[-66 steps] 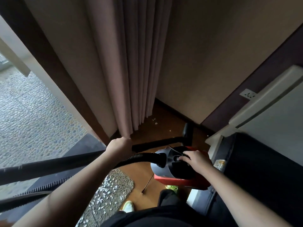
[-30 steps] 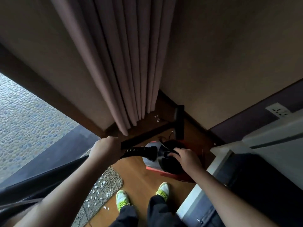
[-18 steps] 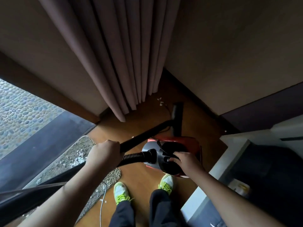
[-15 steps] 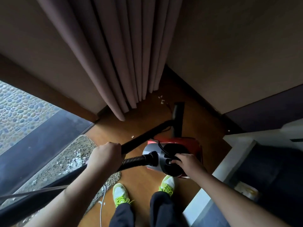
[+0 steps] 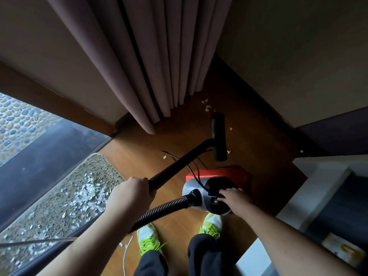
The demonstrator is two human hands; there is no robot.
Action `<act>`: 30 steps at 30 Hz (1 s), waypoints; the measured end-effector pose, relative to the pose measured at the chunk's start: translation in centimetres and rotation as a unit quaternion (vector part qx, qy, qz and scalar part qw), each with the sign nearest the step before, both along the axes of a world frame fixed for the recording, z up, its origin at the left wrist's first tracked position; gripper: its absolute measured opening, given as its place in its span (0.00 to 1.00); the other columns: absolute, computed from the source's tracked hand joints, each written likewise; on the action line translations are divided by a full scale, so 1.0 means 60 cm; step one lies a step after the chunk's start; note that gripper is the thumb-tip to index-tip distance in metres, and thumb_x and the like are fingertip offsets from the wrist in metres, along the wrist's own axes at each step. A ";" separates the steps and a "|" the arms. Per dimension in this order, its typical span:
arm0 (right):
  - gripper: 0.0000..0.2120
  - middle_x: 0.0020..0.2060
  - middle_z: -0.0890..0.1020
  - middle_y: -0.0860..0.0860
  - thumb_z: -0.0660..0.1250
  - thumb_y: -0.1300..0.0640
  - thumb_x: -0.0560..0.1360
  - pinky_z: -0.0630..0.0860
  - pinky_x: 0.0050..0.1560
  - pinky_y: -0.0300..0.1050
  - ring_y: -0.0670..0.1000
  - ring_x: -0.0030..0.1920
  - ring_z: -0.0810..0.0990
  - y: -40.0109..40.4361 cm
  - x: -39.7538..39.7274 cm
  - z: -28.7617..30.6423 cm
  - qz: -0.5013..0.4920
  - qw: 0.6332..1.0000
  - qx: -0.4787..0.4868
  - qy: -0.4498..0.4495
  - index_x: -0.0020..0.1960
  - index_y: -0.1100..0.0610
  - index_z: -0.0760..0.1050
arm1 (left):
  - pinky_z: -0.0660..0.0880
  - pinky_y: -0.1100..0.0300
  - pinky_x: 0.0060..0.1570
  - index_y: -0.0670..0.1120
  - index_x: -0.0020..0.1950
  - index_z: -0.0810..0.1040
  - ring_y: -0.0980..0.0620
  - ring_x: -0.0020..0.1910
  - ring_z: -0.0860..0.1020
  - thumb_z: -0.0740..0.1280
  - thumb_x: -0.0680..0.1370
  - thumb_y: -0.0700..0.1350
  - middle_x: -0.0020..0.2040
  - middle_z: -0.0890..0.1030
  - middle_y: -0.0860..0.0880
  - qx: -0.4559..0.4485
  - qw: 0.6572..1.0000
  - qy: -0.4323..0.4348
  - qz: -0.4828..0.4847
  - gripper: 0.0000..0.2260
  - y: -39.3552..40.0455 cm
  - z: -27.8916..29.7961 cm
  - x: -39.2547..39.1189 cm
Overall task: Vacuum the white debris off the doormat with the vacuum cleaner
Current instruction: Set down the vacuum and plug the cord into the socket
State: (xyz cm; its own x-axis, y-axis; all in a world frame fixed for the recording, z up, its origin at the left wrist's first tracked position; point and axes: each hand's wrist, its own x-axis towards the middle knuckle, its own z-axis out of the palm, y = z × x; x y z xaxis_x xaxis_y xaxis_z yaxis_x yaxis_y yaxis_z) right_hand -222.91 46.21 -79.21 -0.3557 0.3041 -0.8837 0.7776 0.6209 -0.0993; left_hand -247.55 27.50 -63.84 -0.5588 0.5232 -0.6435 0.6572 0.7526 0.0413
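The doormat (image 5: 65,194), lying on the wooden floor (image 5: 179,220) along the door threshold, is thickly strewn with white debris (image 5: 87,194), so none of the vacuuming looks done. The left hand (image 5: 129,194) grips the one black wand (image 5: 179,164), whose floor nozzle (image 5: 218,136) rests on the floor well apart from the mat. The right hand (image 5: 235,198) lies on the single canister vacuum cleaner (image 5: 211,194), fingers bent at its top, probably at the switch.
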 end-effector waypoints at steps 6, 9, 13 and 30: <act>0.18 0.65 0.75 0.54 0.57 0.46 0.79 0.64 0.71 0.57 0.57 0.67 0.70 0.002 0.027 -0.082 0.063 0.995 0.035 -0.071 0.66 0.50 0.70 | 0.73 0.58 0.36 0.49 0.56 0.78 0.47 0.39 0.80 0.59 0.80 0.59 0.41 0.79 0.50 -0.013 1.000 -0.018 0.001 0.16 0.000 -0.042 0.016; 0.16 0.65 0.75 0.53 0.57 0.53 0.79 0.63 0.71 0.51 0.54 0.68 0.70 -0.004 0.035 -0.081 0.044 0.996 0.031 -0.066 0.65 0.51 0.70 | 0.74 0.58 0.36 0.48 0.55 0.79 0.46 0.40 0.81 0.59 0.80 0.58 0.41 0.80 0.49 -0.012 1.000 -0.015 -0.006 0.17 -0.005 -0.055 0.022; 0.16 0.66 0.75 0.51 0.55 0.58 0.80 0.58 0.73 0.47 0.51 0.69 0.70 -0.005 0.028 -0.089 0.030 0.998 0.028 -0.047 0.67 0.51 0.69 | 0.74 0.58 0.37 0.48 0.54 0.78 0.46 0.42 0.82 0.59 0.80 0.59 0.43 0.81 0.49 -0.010 1.000 -0.011 -0.007 0.16 -0.011 -0.069 0.026; 0.16 0.67 0.73 0.51 0.56 0.56 0.82 0.61 0.71 0.51 0.53 0.71 0.67 -0.057 -0.021 -0.096 0.045 0.998 0.038 -0.029 0.69 0.50 0.69 | 0.72 0.59 0.34 0.50 0.51 0.77 0.49 0.36 0.78 0.66 0.77 0.58 0.36 0.74 0.52 -0.017 0.996 0.012 -0.084 0.12 -0.003 -0.064 -0.055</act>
State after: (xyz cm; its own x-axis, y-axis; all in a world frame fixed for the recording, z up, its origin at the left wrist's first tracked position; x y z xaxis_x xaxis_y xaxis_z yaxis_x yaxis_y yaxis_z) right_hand -224.18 42.81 -84.98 -0.3340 0.3403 -0.8790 0.7215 0.6924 -0.0061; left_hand -250.86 27.29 -67.69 -0.4807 0.5889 -0.6497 0.7747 0.6323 0.0000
